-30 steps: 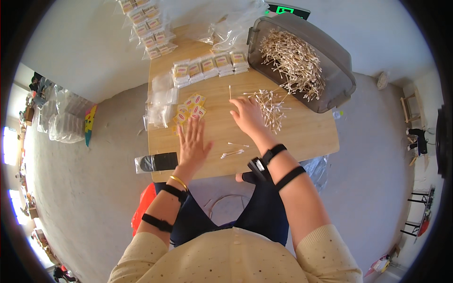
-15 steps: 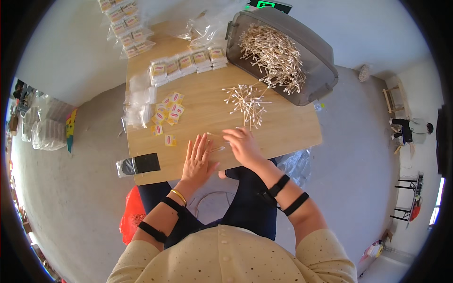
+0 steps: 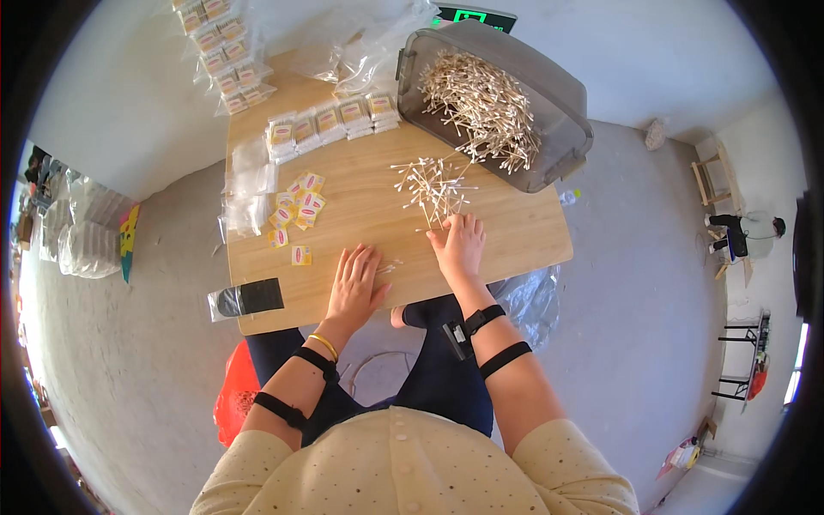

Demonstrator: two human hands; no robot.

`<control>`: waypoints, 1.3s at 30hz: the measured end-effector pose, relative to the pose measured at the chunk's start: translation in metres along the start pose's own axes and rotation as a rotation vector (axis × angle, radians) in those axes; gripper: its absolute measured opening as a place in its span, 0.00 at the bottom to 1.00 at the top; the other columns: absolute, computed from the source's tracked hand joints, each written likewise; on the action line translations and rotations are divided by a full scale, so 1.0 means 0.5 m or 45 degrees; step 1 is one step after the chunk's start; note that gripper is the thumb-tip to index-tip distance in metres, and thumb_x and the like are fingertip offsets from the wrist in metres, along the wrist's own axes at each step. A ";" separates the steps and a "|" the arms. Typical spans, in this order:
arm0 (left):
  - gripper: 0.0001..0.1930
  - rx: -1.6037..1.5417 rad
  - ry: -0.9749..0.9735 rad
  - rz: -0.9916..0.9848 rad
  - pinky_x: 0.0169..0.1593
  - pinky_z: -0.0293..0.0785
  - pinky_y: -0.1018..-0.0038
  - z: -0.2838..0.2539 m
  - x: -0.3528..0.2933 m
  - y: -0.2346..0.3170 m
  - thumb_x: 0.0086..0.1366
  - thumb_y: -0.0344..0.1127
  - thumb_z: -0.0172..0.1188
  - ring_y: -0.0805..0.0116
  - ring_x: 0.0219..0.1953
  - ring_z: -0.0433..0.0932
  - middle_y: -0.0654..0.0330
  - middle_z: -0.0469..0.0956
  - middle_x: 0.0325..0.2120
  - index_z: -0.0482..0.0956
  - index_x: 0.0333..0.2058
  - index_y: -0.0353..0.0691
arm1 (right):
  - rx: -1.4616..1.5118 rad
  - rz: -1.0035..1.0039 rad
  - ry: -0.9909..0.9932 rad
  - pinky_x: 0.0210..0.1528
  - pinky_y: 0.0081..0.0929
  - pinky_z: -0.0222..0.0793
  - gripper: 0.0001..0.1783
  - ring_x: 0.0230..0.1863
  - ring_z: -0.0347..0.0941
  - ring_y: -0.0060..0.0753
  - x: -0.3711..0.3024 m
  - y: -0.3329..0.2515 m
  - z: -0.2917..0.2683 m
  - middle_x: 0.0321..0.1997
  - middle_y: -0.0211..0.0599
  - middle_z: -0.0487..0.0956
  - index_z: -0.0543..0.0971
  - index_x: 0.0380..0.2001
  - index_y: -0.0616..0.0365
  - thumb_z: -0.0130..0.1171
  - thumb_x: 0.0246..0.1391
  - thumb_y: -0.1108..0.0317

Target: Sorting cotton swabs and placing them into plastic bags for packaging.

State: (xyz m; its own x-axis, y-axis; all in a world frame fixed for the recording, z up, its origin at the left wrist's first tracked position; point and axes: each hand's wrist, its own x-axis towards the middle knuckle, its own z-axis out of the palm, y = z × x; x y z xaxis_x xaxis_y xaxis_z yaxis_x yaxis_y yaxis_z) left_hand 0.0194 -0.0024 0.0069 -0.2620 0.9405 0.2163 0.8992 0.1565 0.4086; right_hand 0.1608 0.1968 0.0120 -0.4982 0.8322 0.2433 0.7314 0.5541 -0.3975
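Observation:
My left hand (image 3: 354, 283) lies flat on the wooden table (image 3: 343, 215) near its front edge, fingers stretched out. Just right of its fingertips is a small group of loose cotton swabs (image 3: 389, 267). My right hand (image 3: 462, 247) is at the near end of a loose pile of cotton swabs (image 3: 433, 190), its fingers bent and thumb drawn in around swab ends. How many it grips is hidden. Small yellow-and-white printed cards (image 3: 300, 206) lie scattered left of centre, with a single card (image 3: 300, 256) nearer my left hand.
A tilted grey plastic bin (image 3: 562, 116) full of swabs stands at the far right. Packed swab bags (image 3: 329, 122) line the back. Clear empty bags (image 3: 249, 206) lie at the left edge, near a black-and-clear packet (image 3: 249, 298). More packs (image 3: 225, 56) hang at far left.
My right hand has moved from beside the left hand out to the pile's near end. My left hand stays flat by the small group of swabs. The view has shifted slightly.

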 end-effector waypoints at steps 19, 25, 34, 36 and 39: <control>0.42 0.310 -0.208 0.025 0.79 0.40 0.50 0.003 0.016 -0.009 0.72 0.57 0.52 0.56 0.79 0.46 0.56 0.50 0.77 0.53 0.75 0.37 | 0.208 -0.359 0.091 0.55 0.49 0.65 0.18 0.52 0.70 0.50 0.019 -0.002 -0.003 0.45 0.38 0.76 0.76 0.43 0.50 0.71 0.50 0.65; 0.43 0.189 -0.158 -0.007 0.79 0.40 0.49 0.008 0.048 -0.001 0.70 0.56 0.56 0.53 0.79 0.46 0.51 0.52 0.76 0.54 0.74 0.34 | 0.024 -0.005 -0.083 0.51 0.47 0.67 0.21 0.52 0.72 0.49 0.049 0.059 -0.012 0.45 0.35 0.77 0.75 0.44 0.49 0.74 0.50 0.61; 0.41 0.331 -0.203 0.151 0.79 0.42 0.49 0.010 -0.032 -0.004 0.70 0.58 0.55 0.55 0.78 0.50 0.55 0.54 0.76 0.57 0.74 0.41 | 0.185 -0.025 -0.065 0.52 0.46 0.68 0.09 0.50 0.72 0.49 0.048 0.088 0.029 0.43 0.36 0.77 0.80 0.33 0.49 0.72 0.51 0.64; 0.41 0.298 -0.213 0.149 0.79 0.41 0.48 0.003 -0.036 0.001 0.70 0.57 0.55 0.55 0.78 0.50 0.55 0.54 0.76 0.57 0.74 0.42 | 0.193 -0.037 -0.074 0.52 0.46 0.68 0.09 0.50 0.72 0.49 0.034 0.097 0.023 0.42 0.36 0.76 0.80 0.32 0.49 0.72 0.49 0.65; 0.40 0.245 -0.248 0.122 0.79 0.40 0.48 -0.009 -0.035 0.005 0.70 0.56 0.55 0.55 0.78 0.49 0.55 0.54 0.76 0.57 0.74 0.43 | 0.220 -0.133 -0.088 0.51 0.46 0.68 0.09 0.49 0.71 0.48 0.009 0.090 0.009 0.41 0.36 0.76 0.80 0.31 0.49 0.72 0.48 0.66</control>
State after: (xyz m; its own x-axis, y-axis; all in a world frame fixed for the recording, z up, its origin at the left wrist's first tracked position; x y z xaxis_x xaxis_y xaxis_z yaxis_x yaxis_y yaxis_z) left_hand 0.0246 -0.0199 0.0079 -0.1168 0.9911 0.0637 0.9714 0.1007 0.2150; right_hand 0.1894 0.2251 -0.0087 -0.6022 0.7640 0.2319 0.5864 0.6203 -0.5209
